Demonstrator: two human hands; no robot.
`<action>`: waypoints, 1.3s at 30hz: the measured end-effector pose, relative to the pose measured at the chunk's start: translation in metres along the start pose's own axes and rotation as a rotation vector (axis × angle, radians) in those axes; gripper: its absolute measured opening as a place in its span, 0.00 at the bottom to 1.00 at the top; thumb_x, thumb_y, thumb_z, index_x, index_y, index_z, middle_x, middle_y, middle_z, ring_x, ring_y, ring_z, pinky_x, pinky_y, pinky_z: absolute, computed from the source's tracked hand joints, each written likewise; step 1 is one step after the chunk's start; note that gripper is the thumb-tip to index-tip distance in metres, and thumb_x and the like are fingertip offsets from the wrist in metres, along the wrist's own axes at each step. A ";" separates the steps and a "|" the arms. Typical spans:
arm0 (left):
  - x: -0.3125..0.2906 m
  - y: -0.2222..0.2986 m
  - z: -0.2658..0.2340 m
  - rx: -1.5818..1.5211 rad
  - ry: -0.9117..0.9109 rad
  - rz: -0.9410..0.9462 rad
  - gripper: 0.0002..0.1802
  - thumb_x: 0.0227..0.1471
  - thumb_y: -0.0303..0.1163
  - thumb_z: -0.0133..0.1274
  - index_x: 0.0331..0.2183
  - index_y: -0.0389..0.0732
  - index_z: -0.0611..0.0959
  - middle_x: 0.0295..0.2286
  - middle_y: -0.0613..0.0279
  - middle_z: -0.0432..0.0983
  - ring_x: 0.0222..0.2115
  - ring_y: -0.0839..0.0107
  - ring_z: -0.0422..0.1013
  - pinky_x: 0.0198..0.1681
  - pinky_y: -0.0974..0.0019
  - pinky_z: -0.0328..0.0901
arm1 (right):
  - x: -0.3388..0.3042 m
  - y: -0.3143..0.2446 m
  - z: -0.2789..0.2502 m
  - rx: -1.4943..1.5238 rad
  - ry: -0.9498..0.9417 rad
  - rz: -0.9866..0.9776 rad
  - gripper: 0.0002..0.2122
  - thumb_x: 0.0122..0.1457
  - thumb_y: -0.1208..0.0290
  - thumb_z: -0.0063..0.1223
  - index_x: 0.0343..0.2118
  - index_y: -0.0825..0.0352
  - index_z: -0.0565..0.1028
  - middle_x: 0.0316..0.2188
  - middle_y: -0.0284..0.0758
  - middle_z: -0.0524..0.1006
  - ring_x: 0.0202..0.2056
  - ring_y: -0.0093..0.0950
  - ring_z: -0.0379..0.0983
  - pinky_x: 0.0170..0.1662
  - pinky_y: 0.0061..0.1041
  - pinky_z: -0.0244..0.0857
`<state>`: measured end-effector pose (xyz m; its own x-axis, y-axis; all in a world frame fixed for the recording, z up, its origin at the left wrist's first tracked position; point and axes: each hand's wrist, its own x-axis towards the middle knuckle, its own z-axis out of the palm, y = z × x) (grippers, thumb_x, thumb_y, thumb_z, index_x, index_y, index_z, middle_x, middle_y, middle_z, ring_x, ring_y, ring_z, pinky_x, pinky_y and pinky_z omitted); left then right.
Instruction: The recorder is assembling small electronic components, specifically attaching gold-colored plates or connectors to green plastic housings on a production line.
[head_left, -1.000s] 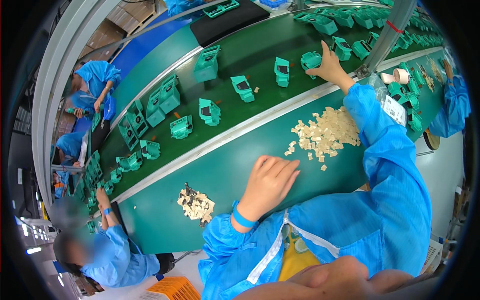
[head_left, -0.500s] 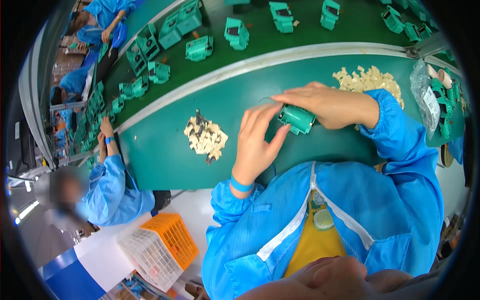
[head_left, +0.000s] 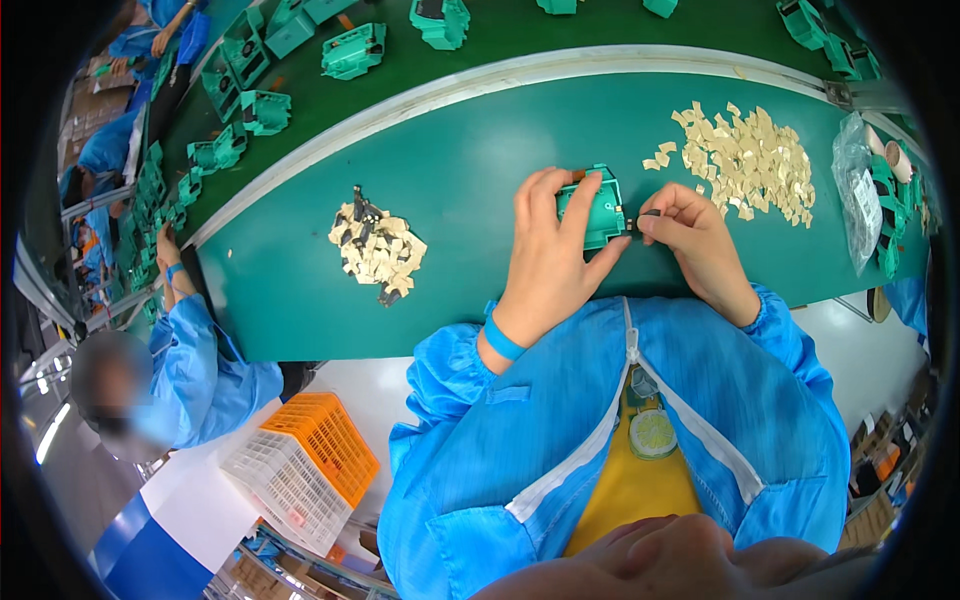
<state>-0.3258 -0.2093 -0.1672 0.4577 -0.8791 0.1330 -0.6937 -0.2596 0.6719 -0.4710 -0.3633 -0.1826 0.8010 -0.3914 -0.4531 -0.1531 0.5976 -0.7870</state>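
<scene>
A green plastic housing (head_left: 606, 212) is held above the worktable, with my left hand (head_left: 552, 232) wrapped over its left side, fingers across the top and thumb at its lower right edge. Just right of the housing, my right hand (head_left: 697, 238) pinches a small black piece (head_left: 651, 213) between thumb and forefinger. The piece is close to the housing's right edge; whether they touch I cannot tell. My left fingers hide part of the housing.
Cream-coloured scraps (head_left: 750, 165) lie spread at the right. Mixed cream and black scraps (head_left: 378, 248) are heaped at the left. Past a pale rail (head_left: 480, 82), green housings (head_left: 353, 50) line a belt. A clear plastic bag (head_left: 857, 195) is far right; a co-worker (head_left: 205, 360) sits left.
My right hand has left the top of the housing and now pinches a small black piece on its right. The housing has been turned in my left hand. My view has shifted.
</scene>
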 end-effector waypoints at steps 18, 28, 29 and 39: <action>0.000 -0.002 0.006 -0.162 -0.032 -0.088 0.30 0.52 0.25 0.57 0.57 0.40 0.71 0.55 0.46 0.59 0.58 0.45 0.56 0.61 0.49 0.56 | 0.010 0.001 0.006 -0.242 0.023 -0.006 0.06 0.59 0.81 0.58 0.30 0.65 0.71 0.30 0.24 0.75 0.31 0.10 0.69 0.35 0.14 0.62; 0.004 0.002 0.008 -0.161 -0.024 -0.115 0.30 0.52 0.27 0.60 0.57 0.39 0.71 0.54 0.45 0.60 0.57 0.45 0.57 0.61 0.50 0.57 | 0.008 -0.001 0.011 -0.323 0.081 -0.028 0.06 0.58 0.82 0.58 0.30 0.65 0.71 0.28 0.23 0.73 0.30 0.10 0.66 0.33 0.14 0.61; 0.003 0.001 0.009 -0.161 -0.016 -0.113 0.30 0.51 0.26 0.60 0.56 0.38 0.72 0.54 0.45 0.60 0.57 0.45 0.57 0.60 0.51 0.57 | 0.008 -0.001 0.011 -0.319 0.082 -0.026 0.06 0.58 0.82 0.58 0.30 0.65 0.71 0.28 0.23 0.73 0.30 0.10 0.66 0.33 0.14 0.61; 0.005 0.001 0.012 -0.143 -0.004 -0.127 0.31 0.49 0.25 0.62 0.55 0.39 0.72 0.52 0.47 0.62 0.56 0.47 0.58 0.60 0.52 0.58 | 0.009 -0.001 0.011 -0.340 0.094 -0.018 0.06 0.57 0.81 0.58 0.30 0.66 0.71 0.27 0.24 0.73 0.29 0.11 0.66 0.33 0.15 0.61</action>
<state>-0.3304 -0.2181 -0.1746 0.5336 -0.8449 0.0379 -0.5448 -0.3091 0.7795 -0.4575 -0.3598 -0.1813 0.7513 -0.4717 -0.4615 -0.3359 0.3285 -0.8827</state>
